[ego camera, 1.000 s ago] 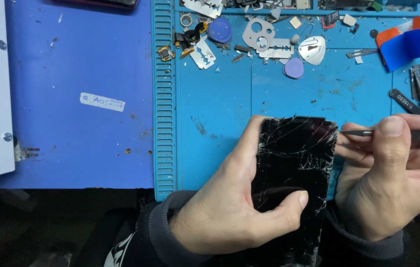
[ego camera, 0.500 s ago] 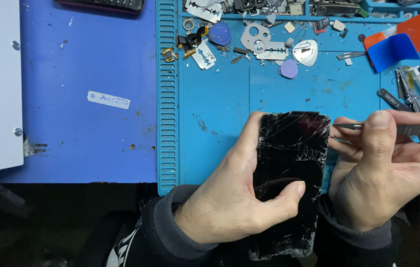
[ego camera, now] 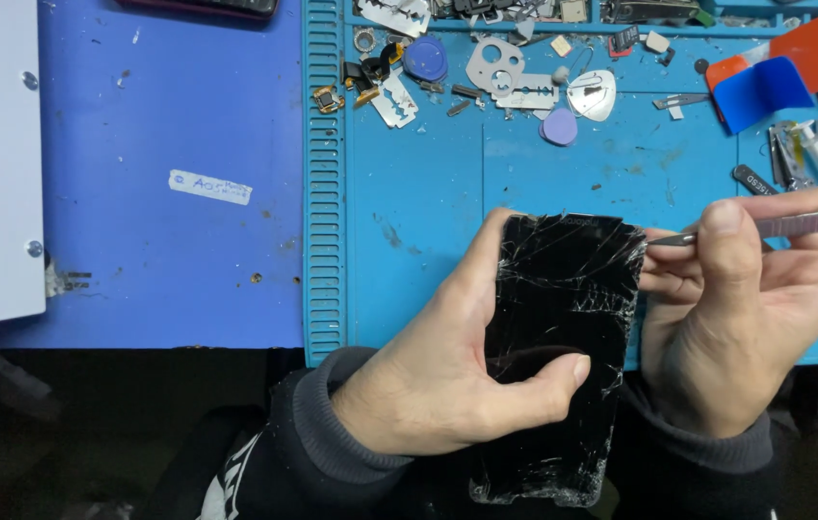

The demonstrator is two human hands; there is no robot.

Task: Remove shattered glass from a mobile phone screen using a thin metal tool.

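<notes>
Over the blue mat [ego camera: 428, 241], the left hand [ego camera: 447, 385] clamps the cracked phone [ego camera: 558, 347]. The right hand [ego camera: 746, 318] pinches a metal pry tool [ego camera: 765, 228] at its edge; prying likely needs a gentle touch.

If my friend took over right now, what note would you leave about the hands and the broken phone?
Left hand: grips the black phone with the shattered glass screen, thumb across its face.
Right hand: holds a thin silver metal tool, tip at the phone's upper right edge.
The phone is held above the near edge of the blue work mat; small loose parts lie along its far edge.
Done: tool placed at the edge.
Left: the screen is not lifted.
</notes>
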